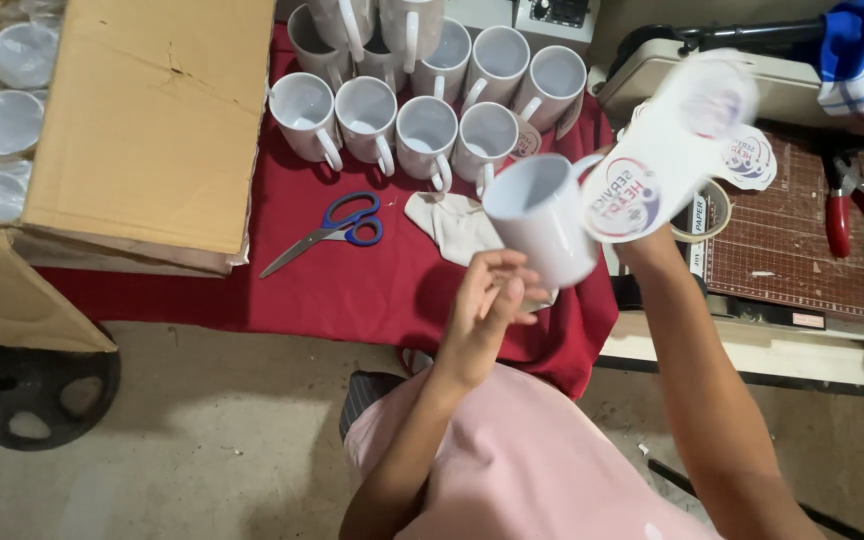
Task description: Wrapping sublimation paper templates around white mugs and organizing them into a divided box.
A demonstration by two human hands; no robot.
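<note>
Above the near edge of the red-clothed table (352, 290), one white mug (542, 215) is held in the air — the left hand (487, 305) cups it from below with fingers curled about its base, mouth tilted up and away, handle turned toward the right side. The right hand (652, 235) is largely hidden behind what it grips: a strip of round printed cut-outs (677, 150), white paper with red and blue emblems, partly blurred, raised just beside the mug's handle and touching or nearly touching its wall; which of the two cannot be told. On the table behind: a group of matching white mugs (427, 110) in rows, mouths up, some stacked at the back; blue-handled scissors (337, 228) lying closed; a crumpled pale cloth (452, 222) just beside the held mug. To the left, an open cardboard box (152, 130) with more wrapped mugs showing at its side. To the right, a paper cutter board (802, 240) with gridded bed, a roll of tape (702, 212), red-handled pliers (847, 205). Step in hand, by judgement — print and mug brought together for fitting. The next move calls for a steady mug, the cut-out laid flat and square against the wall, and tape within reach.
</note>
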